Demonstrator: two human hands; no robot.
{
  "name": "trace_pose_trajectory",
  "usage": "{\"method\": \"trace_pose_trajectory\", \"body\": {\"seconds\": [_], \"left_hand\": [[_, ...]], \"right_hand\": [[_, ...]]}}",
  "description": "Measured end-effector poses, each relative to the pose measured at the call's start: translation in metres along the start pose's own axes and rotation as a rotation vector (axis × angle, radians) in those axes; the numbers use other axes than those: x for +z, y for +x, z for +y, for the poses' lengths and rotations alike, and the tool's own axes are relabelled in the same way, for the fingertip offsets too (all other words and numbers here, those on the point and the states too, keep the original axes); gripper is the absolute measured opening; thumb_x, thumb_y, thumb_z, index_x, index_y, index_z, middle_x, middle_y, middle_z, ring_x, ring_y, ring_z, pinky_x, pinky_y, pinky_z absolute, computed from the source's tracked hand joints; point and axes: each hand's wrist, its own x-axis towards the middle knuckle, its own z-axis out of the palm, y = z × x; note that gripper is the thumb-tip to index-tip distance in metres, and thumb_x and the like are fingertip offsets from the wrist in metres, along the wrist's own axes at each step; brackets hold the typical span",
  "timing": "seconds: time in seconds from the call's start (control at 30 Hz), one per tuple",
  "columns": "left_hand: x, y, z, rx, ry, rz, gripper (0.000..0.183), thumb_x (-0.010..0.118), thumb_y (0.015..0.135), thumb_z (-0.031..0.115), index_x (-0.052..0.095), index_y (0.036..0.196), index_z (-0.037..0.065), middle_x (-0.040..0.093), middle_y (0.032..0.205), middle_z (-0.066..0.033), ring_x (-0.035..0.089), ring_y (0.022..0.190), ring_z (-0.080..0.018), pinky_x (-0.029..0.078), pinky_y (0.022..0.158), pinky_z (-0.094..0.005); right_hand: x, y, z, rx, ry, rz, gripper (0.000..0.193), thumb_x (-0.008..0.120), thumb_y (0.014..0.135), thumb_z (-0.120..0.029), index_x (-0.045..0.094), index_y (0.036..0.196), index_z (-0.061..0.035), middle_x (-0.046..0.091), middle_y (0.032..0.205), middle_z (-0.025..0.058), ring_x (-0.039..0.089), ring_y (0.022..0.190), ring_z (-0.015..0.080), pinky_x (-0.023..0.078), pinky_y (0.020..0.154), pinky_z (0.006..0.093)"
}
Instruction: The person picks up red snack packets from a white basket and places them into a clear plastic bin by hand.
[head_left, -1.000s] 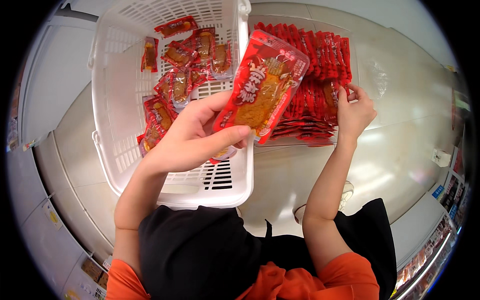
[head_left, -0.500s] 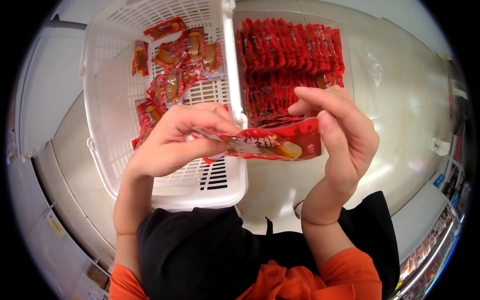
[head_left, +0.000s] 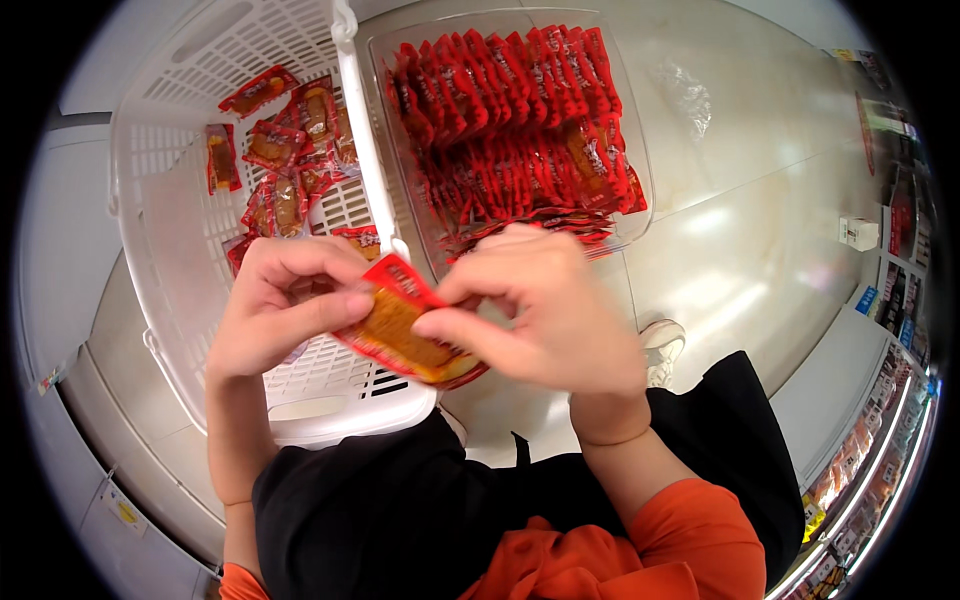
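Observation:
Both my hands hold one red-edged snack packet in front of me, over the near right corner of the white basket. The packet (head_left: 395, 328) is tilted, and a clear window shows a golden-brown piece of food. My left hand (head_left: 285, 310) pinches its left edge between thumb and fingers. On the other side, my right hand (head_left: 545, 315), slightly blurred, grips its upper right part. Beyond my right hand stands a clear plastic bin (head_left: 640, 232) with red packets (head_left: 500, 85) upright in tight rows. One packet (head_left: 590, 160) lies face up on these rows.
At left, the white slotted basket (head_left: 150, 200) holds several loose packets (head_left: 275, 145), and its handle runs along the side nearest the bin. Crumpled clear plastic (head_left: 685, 95) lies on the tiled floor. A white shoe (head_left: 662, 350) shows near my right forearm. Stocked shelves (head_left: 850, 500) line the right.
The packet has turned from nearly edge-on to show its windowed face. My right hand has closed on it from spread fingers. Basket and bin have shifted left in the picture.

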Motion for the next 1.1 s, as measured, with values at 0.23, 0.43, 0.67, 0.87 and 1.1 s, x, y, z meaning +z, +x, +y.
{"method": "trace_pose_trajectory", "body": {"seconds": [0.23, 0.43, 0.67, 0.87, 1.1], "left_hand": [[-0.006, 0.005, -0.009, 0.121, -0.046, 0.307, 0.022, 0.053, 0.088, 0.005, 0.058, 0.107, -0.002, 0.061, 0.089, -0.0044, 0.057, 0.075, -0.0079, 0.047, 0.070, -0.0226], [-0.006, 0.008, -0.007, 0.115, -0.029, 0.421, 0.022, 0.053, 0.088, 0.008, 0.058, 0.108, 0.000, 0.059, 0.091, -0.0013, 0.056, 0.078, -0.0070, 0.045, 0.071, -0.0219], [-0.007, 0.008, -0.010, 0.115, -0.027, 0.405, 0.021, 0.053, 0.088, 0.007, 0.058, 0.108, 0.000, 0.059, 0.092, -0.0013, 0.056, 0.078, -0.0071, 0.045, 0.072, -0.0219], [-0.009, 0.008, -0.010, 0.113, -0.034, 0.409, 0.022, 0.053, 0.088, 0.007, 0.058, 0.108, 0.001, 0.059, 0.092, -0.0018, 0.056, 0.078, -0.0074, 0.045, 0.073, -0.0219], [-0.010, 0.007, -0.013, 0.095, -0.026, 0.429, 0.021, 0.054, 0.088, 0.008, 0.058, 0.108, 0.001, 0.059, 0.092, -0.0016, 0.055, 0.079, -0.0071, 0.045, 0.072, -0.0220]], "right_hand": [[-0.065, -0.010, 0.048, 0.480, -0.271, 0.576, 0.014, 0.069, 0.078, -0.012, 0.068, 0.082, 0.0015, 0.066, 0.064, 0.0073, 0.057, 0.051, 0.0103, 0.046, 0.053, 0.0256], [-0.058, -0.003, 0.094, 0.602, -0.668, 0.620, 0.015, 0.067, 0.077, -0.019, 0.069, 0.077, -0.0045, 0.067, 0.068, 0.0098, 0.062, 0.058, 0.0225, 0.047, 0.060, 0.0342], [-0.040, 0.005, 0.124, 0.503, -0.929, 0.720, 0.012, 0.070, 0.072, -0.016, 0.067, 0.062, -0.0097, 0.066, 0.076, 0.0056, 0.056, 0.076, 0.0237, 0.035, 0.079, 0.0370], [-0.035, -0.007, 0.125, 0.372, -0.953, 0.761, 0.006, 0.067, 0.067, -0.011, 0.066, 0.061, -0.0088, 0.063, 0.096, 0.0041, 0.051, 0.092, 0.0238, 0.032, 0.084, 0.0389], [-0.042, -0.010, 0.116, 0.405, -0.955, 0.754, 0.007, 0.067, 0.067, -0.011, 0.065, 0.060, -0.0081, 0.061, 0.102, 0.0037, 0.049, 0.094, 0.0237, 0.031, 0.085, 0.0393]]}}
